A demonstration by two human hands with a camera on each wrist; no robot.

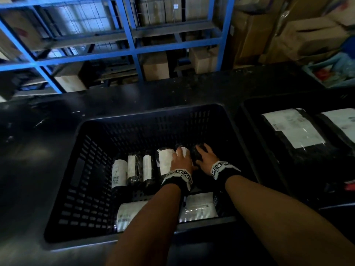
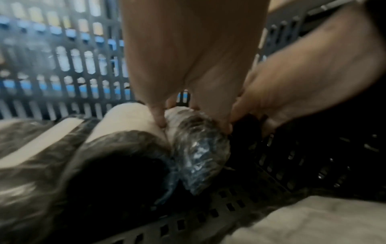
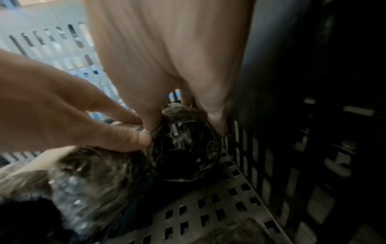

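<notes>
- We see both hands down inside a black slotted crate [image 1: 153,123] that stands on a dark table [image 1: 57,131].
- Our left hand [image 1: 181,162] is clamped on a film-wrapped roll [image 2: 194,148]: in the left wrist view the thumb presses one side of the roll and a finger curls over the other, near its far end.
- That roll has shiny, crinkled film around it and a pale label along its top. It lies in the right far part of the crate.
- Our right hand [image 1: 208,160] is closed around a black-wrapped bundle [image 3: 183,153], with the thumb on its left side and fingers down its right.
- The bundle sits just right of the film-wrapped roll and close beside the crate's right wall.
- We cannot tell whether either piece is resting on the perforated floor or is lifted off it.
- The two hands are side by side, and the left thumb is right at the bundle's edge.
- Just left of the held roll lies a thick roll [image 1: 165,162] with a wide white label, and further left are three slim rolls [image 1: 132,168] in a row, lying lengthwise from near to far.
- Flat parcels [image 1: 197,207] with white labels lie along the near wall, partly under our forearms.
- A second crate [image 1: 256,131] to the right holds labelled black packages [image 1: 292,129].
- Beyond the table stand blue shelving [image 1: 130,35] and cardboard boxes [image 1: 155,66].
</notes>
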